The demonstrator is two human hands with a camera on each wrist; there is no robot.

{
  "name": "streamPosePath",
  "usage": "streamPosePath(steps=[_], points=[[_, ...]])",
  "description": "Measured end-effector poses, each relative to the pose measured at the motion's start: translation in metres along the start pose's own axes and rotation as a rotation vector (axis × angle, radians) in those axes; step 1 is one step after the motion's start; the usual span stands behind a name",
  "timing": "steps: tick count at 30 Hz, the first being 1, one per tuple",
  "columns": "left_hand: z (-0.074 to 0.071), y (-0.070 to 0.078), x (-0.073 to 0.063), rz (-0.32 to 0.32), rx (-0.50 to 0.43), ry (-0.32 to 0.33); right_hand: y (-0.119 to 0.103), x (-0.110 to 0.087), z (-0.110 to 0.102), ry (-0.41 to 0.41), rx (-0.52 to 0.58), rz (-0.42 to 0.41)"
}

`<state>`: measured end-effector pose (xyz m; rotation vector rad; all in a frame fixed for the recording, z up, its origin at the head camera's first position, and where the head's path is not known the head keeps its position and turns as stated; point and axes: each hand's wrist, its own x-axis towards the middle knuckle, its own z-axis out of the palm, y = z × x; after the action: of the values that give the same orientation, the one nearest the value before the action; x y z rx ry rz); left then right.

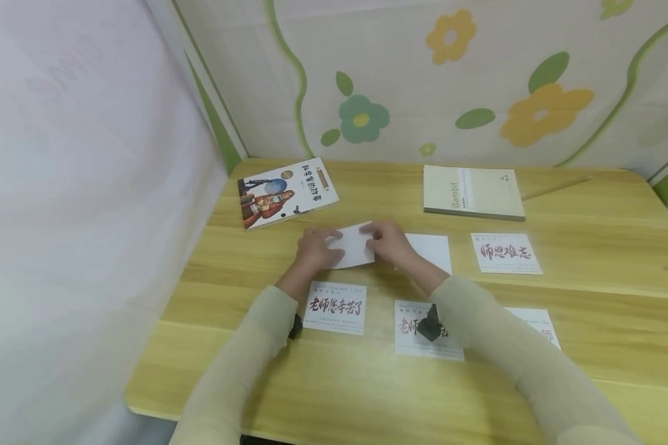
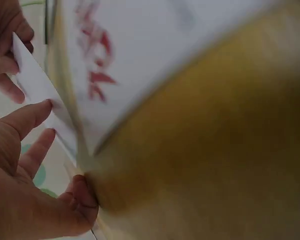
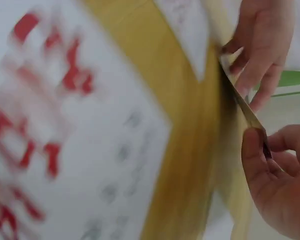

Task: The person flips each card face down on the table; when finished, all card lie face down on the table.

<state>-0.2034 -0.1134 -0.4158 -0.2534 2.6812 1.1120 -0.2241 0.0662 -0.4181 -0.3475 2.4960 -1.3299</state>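
A white card [image 1: 354, 248] is held up off the table between both hands, its blank side facing the head camera. My left hand [image 1: 313, 248] pinches its left edge between thumb and fingers. At the right edge, my right hand [image 1: 391, 242] pinches it too; the right wrist view shows that thumb [image 3: 255, 155] against the card's edge. Just beyond the right hand lies another card, blank side up [image 1: 436, 252], partly covered by the forearm. Below the left hand is a card with red brush characters [image 1: 336, 309].
A similar red-lettered card [image 1: 425, 349] lies partly under the right sleeve, with another card [image 1: 539, 321] beside it. Farther right is one more red-lettered card [image 1: 506, 253]. Along the back are an illustrated book [image 1: 289, 193], a Gambit notebook [image 1: 473, 193] and a thin stick like a pencil [image 1: 559, 187].
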Motion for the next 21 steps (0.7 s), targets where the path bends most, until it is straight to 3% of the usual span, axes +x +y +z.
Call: streamPosePath(steps=[2,5,10,16,19,21], points=[[0.001,-0.003,0.000,-0.014,0.110,0.019,0.009,0.003,0.002,-0.051,-0.136,-0.003],[0.002,-0.006,0.001,-0.016,0.165,0.024,0.018,0.004,0.005,-0.107,-0.280,-0.022],[-0.007,-0.011,-0.008,0.012,0.184,-0.062,0.014,-0.010,0.010,-0.144,-0.342,-0.010],[-0.025,-0.009,-0.056,0.013,0.195,-0.237,-0.010,-0.061,0.019,-0.238,-0.350,-0.026],[-0.027,-0.009,-0.081,0.003,0.189,-0.299,-0.020,-0.088,0.028,-0.304,-0.410,-0.041],[-0.026,-0.009,-0.090,0.009,0.173,-0.316,-0.024,-0.100,0.033,-0.320,-0.455,-0.052]])
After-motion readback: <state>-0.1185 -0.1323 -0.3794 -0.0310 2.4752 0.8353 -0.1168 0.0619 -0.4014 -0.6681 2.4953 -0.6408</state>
